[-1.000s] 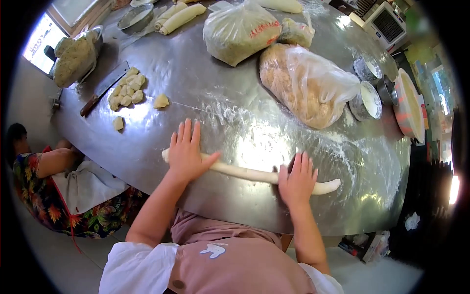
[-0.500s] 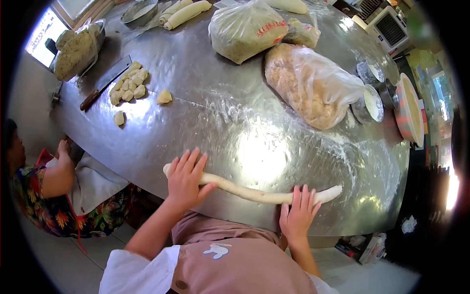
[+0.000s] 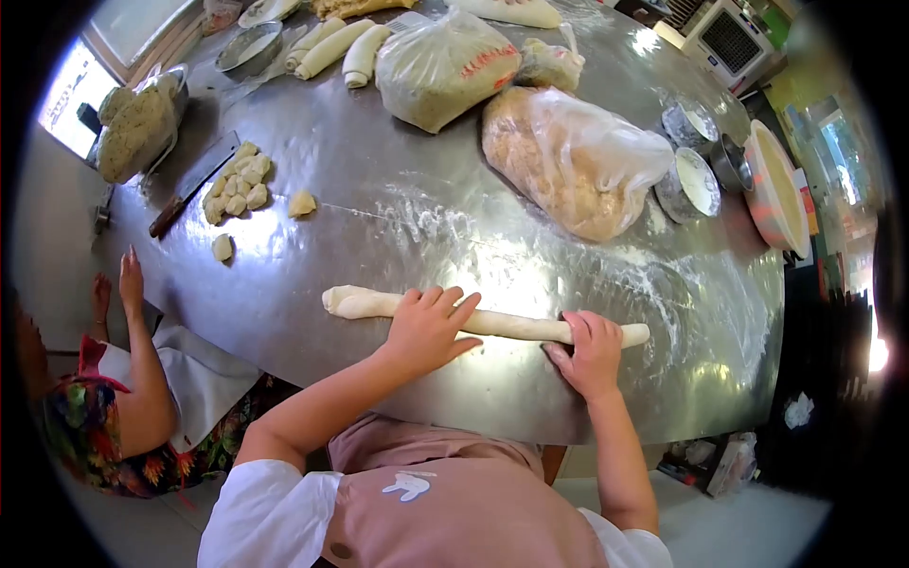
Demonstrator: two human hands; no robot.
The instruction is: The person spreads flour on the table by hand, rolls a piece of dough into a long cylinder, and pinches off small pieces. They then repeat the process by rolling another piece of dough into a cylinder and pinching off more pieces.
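A long pale dough rope lies left to right across the metal table, its thicker end at the left. My left hand rests on it left of the middle, fingers spread over the top and thumb apart. Near the right end, my right hand is bent around the rope, thumb on the near side and fingers over it. The dough shows on both sides of each hand.
Small dough pieces lie beside a cleaver. Behind are a bagged brown mass, a bagged pale mass and metal bowls. Flour streaks the metal table. A person is at the left.
Both hands and the rope have moved away from the table's near edge. My left hand has shifted right along the rope, my right fingers are more bent. The person at left has raised their hands.
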